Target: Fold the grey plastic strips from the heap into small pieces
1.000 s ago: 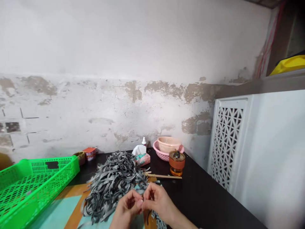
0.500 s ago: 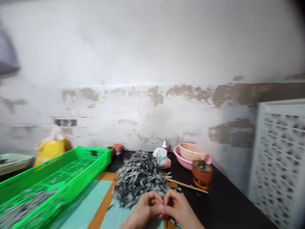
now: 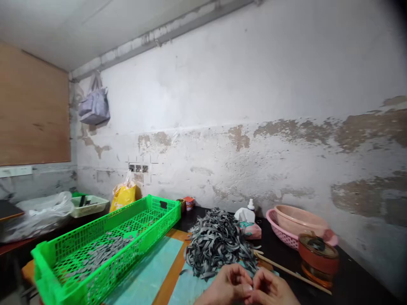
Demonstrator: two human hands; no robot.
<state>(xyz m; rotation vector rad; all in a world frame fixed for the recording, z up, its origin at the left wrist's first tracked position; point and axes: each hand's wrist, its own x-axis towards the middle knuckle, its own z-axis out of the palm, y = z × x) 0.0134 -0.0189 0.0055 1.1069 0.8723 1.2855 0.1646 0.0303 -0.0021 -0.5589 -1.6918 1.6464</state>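
My left hand (image 3: 229, 284) and my right hand (image 3: 269, 288) meet at the bottom of the view, thumbs and fingertips pinched together. Whatever sits between the fingertips is too small or hidden to make out. Just beyond them lies a big heap of grey flat strips (image 3: 216, 243) on a pale blue-green sheet (image 3: 143, 271) edged with brown tape. To the left stands a long green plastic crate (image 3: 133, 250), with shorter grey pieces (image 3: 104, 254) scattered on its mesh floor.
A wooden stick (image 3: 292, 271) lies right of the heap, beside an amber jar (image 3: 318, 260). Behind are pink basins (image 3: 300, 218), a tissue pack (image 3: 249, 228) and a white-capped bottle (image 3: 251, 205). A yellow bag (image 3: 124, 197) and a pale basket (image 3: 90, 206) stand beyond the crate.
The view has swung left, so the scene sits further right and the hanging bag and whole crate show. Both hands stay pinched together in front of the heap.
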